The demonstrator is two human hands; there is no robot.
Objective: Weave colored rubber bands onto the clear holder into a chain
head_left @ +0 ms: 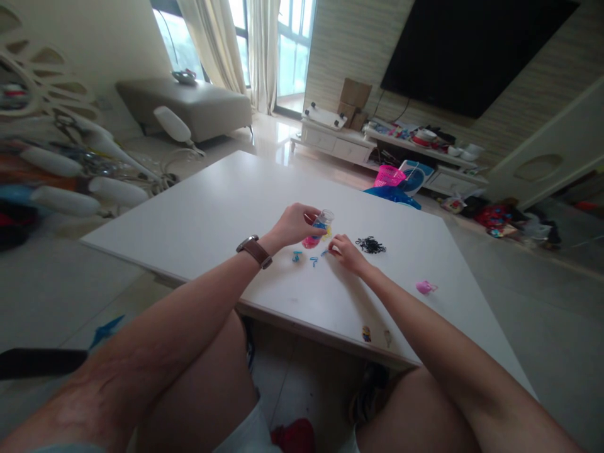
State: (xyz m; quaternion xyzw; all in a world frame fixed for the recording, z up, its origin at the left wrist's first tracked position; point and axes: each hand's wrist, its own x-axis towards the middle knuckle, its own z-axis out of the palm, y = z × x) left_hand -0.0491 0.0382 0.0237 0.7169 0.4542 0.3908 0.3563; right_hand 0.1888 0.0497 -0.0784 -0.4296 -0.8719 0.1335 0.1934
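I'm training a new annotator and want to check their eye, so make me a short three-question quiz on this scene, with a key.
1. Which hand holds the clear container?
2. True or false: the wristwatch is lying on the table.
3. What colour is the loose pile to the right of the right hand? (a) white (b) black (c) pink

Key:
1. The left hand.
2. False; the wristwatch is being worn.
3. (b) black.
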